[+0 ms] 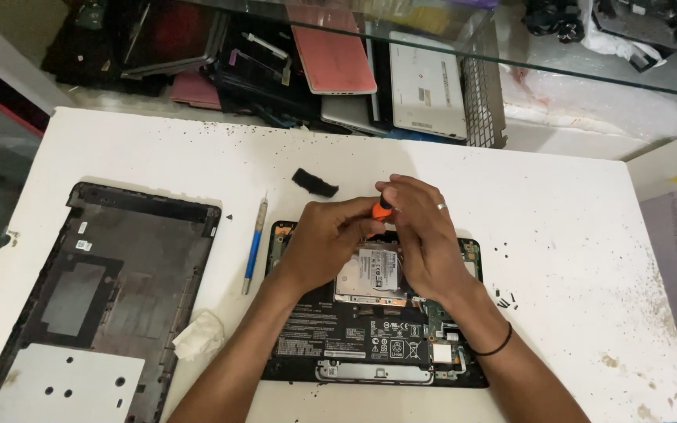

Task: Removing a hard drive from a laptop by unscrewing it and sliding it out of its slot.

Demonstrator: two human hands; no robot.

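An opened laptop base (pixel 370 337) lies on the white table (pixel 558 227), its battery label and a silver hard drive (pixel 376 274) exposed. Both my hands meet above its far edge. My right hand (pixel 421 231), with a ring on one finger, grips the orange handle of a screwdriver (pixel 383 208) held upright. My left hand (pixel 327 235) closes around the same tool lower down, next to the drive. The screwdriver's tip is hidden behind my fingers.
The removed black bottom cover (pixel 95 290) lies at the left. A blue-handled tool (pixel 255 247), a crumpled tissue (pixel 199 335), a small black part (pixel 314 182) and several loose screws (pixel 505 298) sit around the laptop. Old laptops (pixel 331 59) are stacked beyond the table.
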